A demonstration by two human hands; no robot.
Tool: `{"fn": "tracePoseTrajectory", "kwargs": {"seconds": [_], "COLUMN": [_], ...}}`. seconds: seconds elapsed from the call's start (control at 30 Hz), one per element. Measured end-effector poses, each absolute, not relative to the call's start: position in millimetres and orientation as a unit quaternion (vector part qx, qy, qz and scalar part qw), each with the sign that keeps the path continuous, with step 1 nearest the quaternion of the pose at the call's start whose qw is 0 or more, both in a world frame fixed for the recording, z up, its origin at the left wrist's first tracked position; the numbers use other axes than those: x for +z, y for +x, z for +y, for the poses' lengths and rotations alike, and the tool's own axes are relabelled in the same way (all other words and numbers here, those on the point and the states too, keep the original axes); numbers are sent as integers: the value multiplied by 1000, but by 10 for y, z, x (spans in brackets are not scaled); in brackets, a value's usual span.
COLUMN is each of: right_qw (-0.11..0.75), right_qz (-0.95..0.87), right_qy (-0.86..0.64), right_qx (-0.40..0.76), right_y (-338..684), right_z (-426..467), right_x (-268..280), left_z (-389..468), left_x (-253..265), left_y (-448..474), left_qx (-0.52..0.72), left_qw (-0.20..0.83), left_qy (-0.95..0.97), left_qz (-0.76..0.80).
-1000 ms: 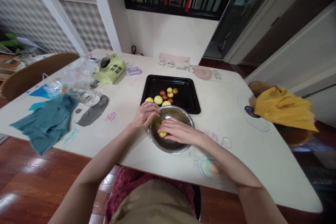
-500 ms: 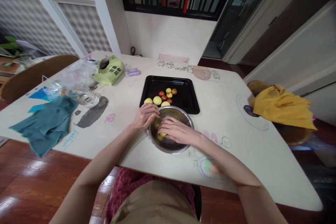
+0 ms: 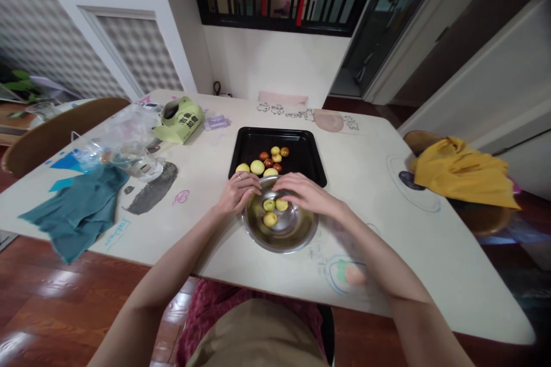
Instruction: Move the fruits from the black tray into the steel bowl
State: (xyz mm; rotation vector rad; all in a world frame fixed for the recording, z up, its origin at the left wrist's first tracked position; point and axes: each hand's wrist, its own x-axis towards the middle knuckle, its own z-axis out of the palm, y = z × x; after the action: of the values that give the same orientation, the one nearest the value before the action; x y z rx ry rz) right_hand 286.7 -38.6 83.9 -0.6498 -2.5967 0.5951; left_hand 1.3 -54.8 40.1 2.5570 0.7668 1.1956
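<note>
A shiny metal bowl stands near the table's front edge, overlapping the near side of a black baking tray. Three small yellow fruits lie inside it; one yellow fruit is nearest me. My left hand grips the bowl's left rim, fingers curled over it. Above the bowl's far right part is my right hand, its fingers stretched out and nothing visible in them. On the tray sit several fruits: larger pale yellow ones, small yellow ones and reddish-brown ones.
At the left of the table lie a teal cloth, clear plastic packaging and a light green paper box. A yellow cloth hangs over a chair on the right. Another chair stands at the left.
My right hand has lifted off the fruits in the bowl and moved up towards its far right rim, uncovering them. My left hand stays at the left rim.
</note>
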Motion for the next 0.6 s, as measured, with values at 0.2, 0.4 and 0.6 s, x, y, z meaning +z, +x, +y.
{"fn": "tracePoseTrajectory", "kwargs": {"seconds": [0.2, 0.4, 0.6], "right_qw": [302, 267, 265], "right_qz": [-869, -861, -868], "right_qy": [-360, -415, -417], "right_qx": [155, 122, 48], "right_y": [3143, 3227, 3139], "right_z": [-10, 104, -3], "right_x": [526, 258, 195], "left_z": [-531, -519, 3], "left_x": [372, 450, 457], "left_y": [21, 20, -69], "left_qx": [416, 397, 425], "left_qw": [113, 130, 152], "left_qy": [861, 861, 801], "left_qz": [270, 289, 393]}}
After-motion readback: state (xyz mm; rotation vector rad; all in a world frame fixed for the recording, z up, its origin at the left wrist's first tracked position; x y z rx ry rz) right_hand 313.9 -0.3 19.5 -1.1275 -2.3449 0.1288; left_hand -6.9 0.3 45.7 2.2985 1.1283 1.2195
